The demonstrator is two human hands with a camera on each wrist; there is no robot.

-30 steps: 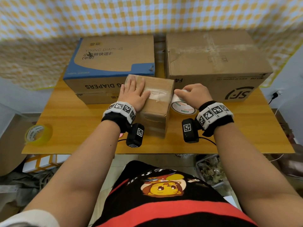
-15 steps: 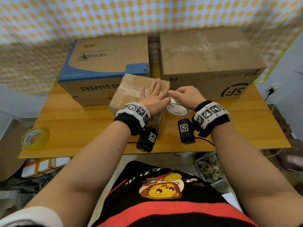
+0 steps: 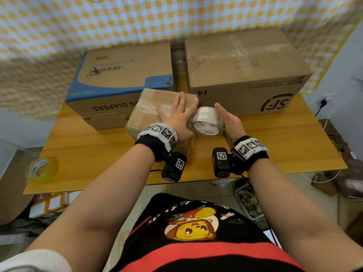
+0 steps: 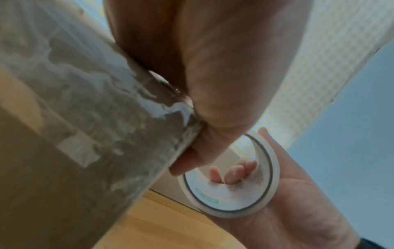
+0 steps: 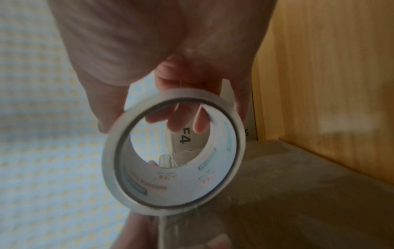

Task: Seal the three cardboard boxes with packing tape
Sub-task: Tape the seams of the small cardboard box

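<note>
Small box mid-tabletop, already shiny with tape, now turned a bit and pinned flat by open left hand. Tape roll lifted off the wood, right hand wrapped around it beside the box. Probably lining up another strip

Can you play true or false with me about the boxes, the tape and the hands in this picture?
1. The right hand holds the clear tape roll. True.
2. The left hand lies flat on the small box. True.
3. The yellow tape roll sits on top of the SF box. False: it lies at the table's left front corner.
4. The small box stands behind the two big boxes. False: it stands in front of them.
5. The diaper box is left of the SF box. True.
</note>
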